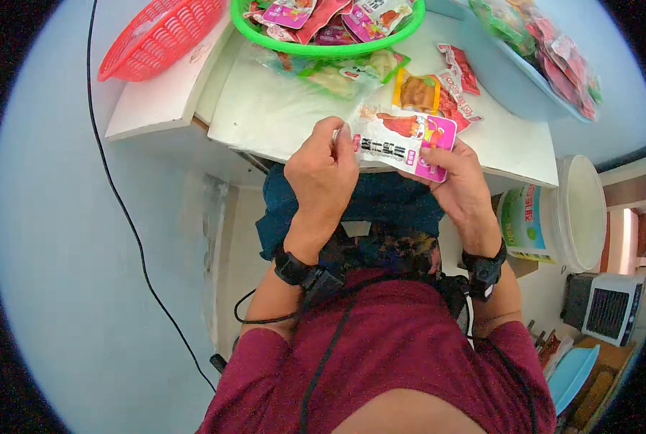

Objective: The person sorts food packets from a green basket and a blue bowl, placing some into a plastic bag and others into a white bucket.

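A white and pink snack packet, printed with a picture of reddish food and dark characters, is held up in front of me, over the table's near edge. My right hand grips its right end, thumb on the printed face. With thumb and forefinger pinched together, my left hand holds the packet's left edge; the exact contact is partly hidden. Just beyond lie a yellow packet, red packets and a green-edged clear packet on the white table.
A green basket full of packets stands at the back. To its left is a red basket; at right, a pale blue basin holds more packets. A white bucket stands below right. A black cable hangs at left.
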Demonstrator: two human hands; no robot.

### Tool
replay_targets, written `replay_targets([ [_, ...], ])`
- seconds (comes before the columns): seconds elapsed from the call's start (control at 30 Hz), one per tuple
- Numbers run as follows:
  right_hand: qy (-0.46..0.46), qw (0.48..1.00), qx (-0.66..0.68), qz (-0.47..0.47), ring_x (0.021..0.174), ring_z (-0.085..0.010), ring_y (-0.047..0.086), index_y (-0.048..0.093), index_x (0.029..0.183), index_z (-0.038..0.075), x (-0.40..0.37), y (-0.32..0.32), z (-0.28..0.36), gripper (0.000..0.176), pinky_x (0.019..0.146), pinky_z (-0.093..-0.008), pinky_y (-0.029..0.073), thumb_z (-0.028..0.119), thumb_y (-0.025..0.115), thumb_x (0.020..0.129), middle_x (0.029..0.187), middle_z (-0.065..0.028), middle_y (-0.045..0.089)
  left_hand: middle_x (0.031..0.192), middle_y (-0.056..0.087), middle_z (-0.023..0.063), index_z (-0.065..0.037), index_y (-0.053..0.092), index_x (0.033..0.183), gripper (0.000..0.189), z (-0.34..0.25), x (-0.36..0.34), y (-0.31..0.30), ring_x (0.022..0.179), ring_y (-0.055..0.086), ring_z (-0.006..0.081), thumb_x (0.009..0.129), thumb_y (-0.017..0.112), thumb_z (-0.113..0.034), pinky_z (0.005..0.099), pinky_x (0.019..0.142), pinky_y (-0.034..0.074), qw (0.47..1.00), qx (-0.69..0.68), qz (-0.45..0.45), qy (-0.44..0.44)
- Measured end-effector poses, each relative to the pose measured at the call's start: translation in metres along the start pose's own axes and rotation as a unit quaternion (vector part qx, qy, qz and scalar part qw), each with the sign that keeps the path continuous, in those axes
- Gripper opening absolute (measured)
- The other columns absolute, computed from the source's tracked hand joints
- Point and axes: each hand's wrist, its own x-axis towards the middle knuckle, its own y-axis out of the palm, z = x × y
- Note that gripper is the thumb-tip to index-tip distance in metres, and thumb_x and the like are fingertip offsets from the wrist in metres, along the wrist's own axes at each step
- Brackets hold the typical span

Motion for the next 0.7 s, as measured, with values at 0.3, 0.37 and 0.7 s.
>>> replay_targets([
  [0.3,0.020,0.998,-0.009,0.053,0.101,-0.0232,0.065,0.054,0.120,-0.003,0.023,0.025,-0.038,0.036,0.090,-0.0356,0.052,-0.008,0.056,0.084,0.119,-0.0135,0.063,0.069,0.065,0.0117,-0.008,0.067,0.094,0.010,-0.006,-0.002,0.010,0.054,0.064,0.0219,0.086,0.068,-0.012,0.0323,0.050,0.048,0.998,-0.044,0.014,0.035],
  [0.37,0.024,0.995,-0.016,0.091,0.101,-0.0208,0.063,0.055,0.119,-0.002,0.031,0.034,-0.041,0.032,0.089,-0.0339,0.052,-0.005,0.054,0.087,0.118,-0.0119,0.062,0.074,0.067,0.0115,-0.008,0.067,0.095,0.010,-0.005,-0.003,0.011,0.057,0.065,0.0236,0.086,0.068,-0.012,0.0326,0.052,0.049,0.998,-0.043,0.023,0.044],
  [0.7,0.126,0.990,-0.027,0.064,0.089,-0.0171,0.061,0.057,0.112,-0.002,0.057,0.075,-0.060,0.021,0.077,-0.0304,0.053,0.010,0.049,0.097,0.101,-0.0103,0.064,0.080,0.067,0.0149,-0.006,0.066,0.093,0.010,0.015,0.007,0.006,0.066,0.067,0.0301,0.085,0.067,-0.012,0.0369,0.057,0.051,0.998,-0.051,0.015,0.042],
])
